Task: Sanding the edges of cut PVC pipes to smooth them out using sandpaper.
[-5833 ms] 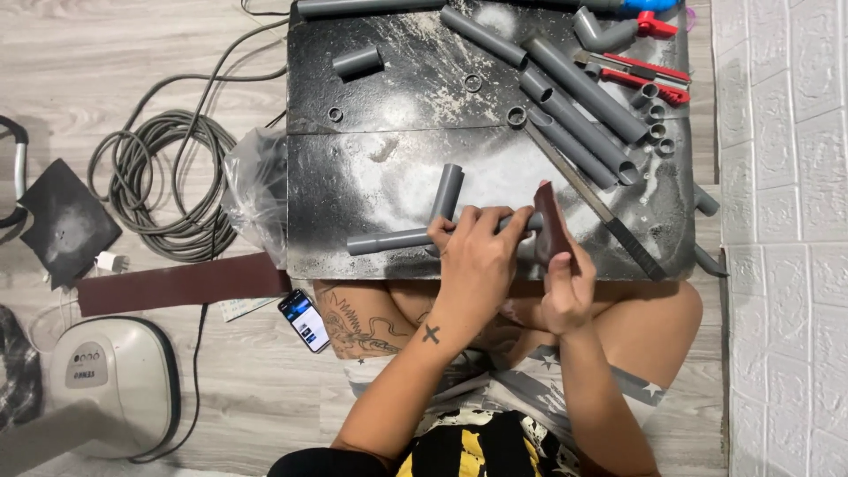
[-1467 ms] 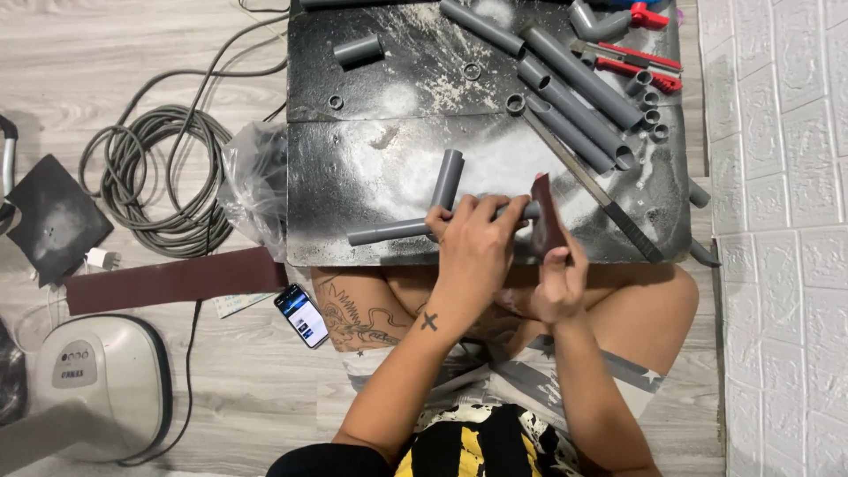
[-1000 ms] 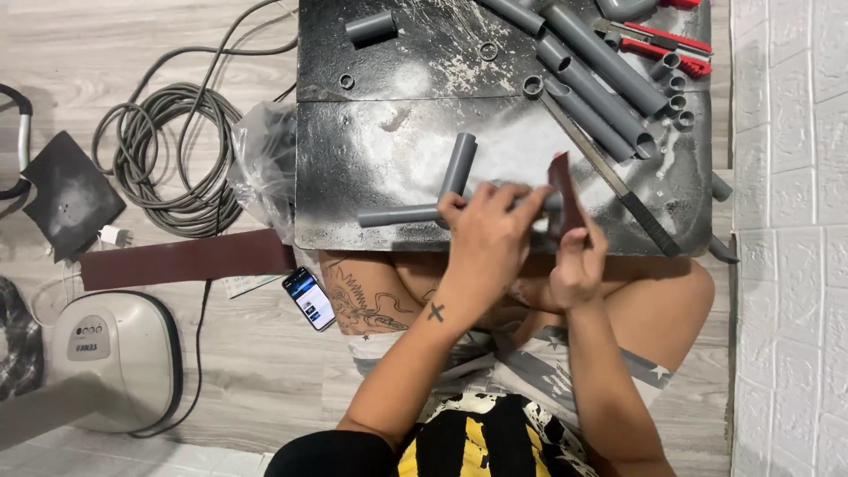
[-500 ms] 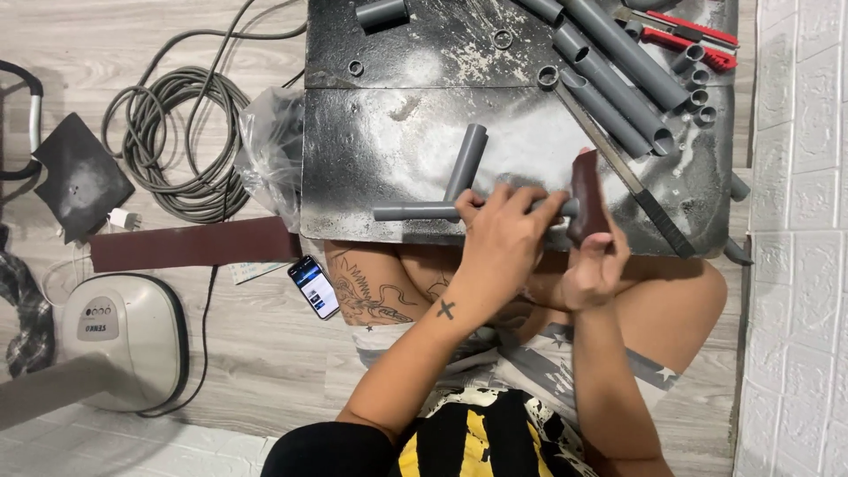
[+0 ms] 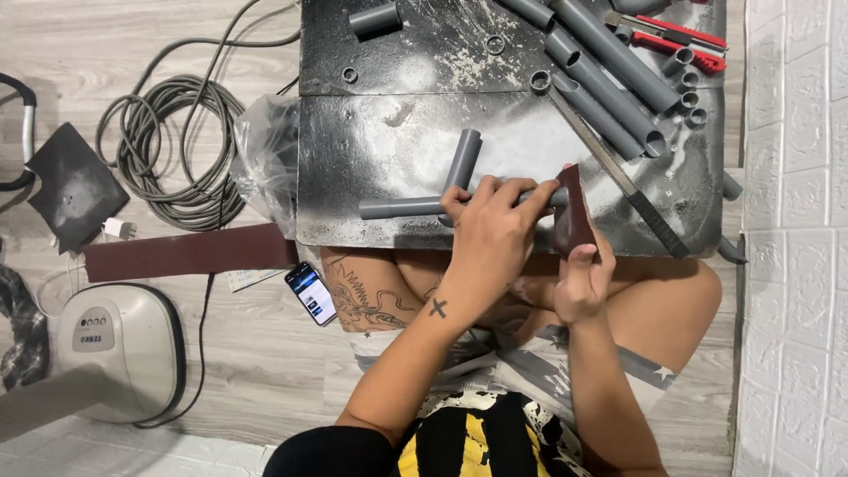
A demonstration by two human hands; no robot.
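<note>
The left hand (image 5: 490,238) pins the grey pipe assembly (image 5: 442,190) flat on the desk (image 5: 371,177), grip clamped; the right hand (image 5: 583,278), grip clamped on the sandpaper (image 5: 571,212), should keep it square to the pipe end.

Our left hand (image 5: 488,243) lies fingers-spread, gripping the pipe (image 5: 402,207), forearm angled in. Our right hand (image 5: 581,281), just right of the pipe's end, pinches shut w/ thumb up.

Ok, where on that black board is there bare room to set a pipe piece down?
Bare patch: the black board's left half, between the plastic bag and the joined grey pipe under the left hand. Also mid-back, beside the short pipe stub. Crowded: the far-right pipe bundle, file, red cutters.
</note>
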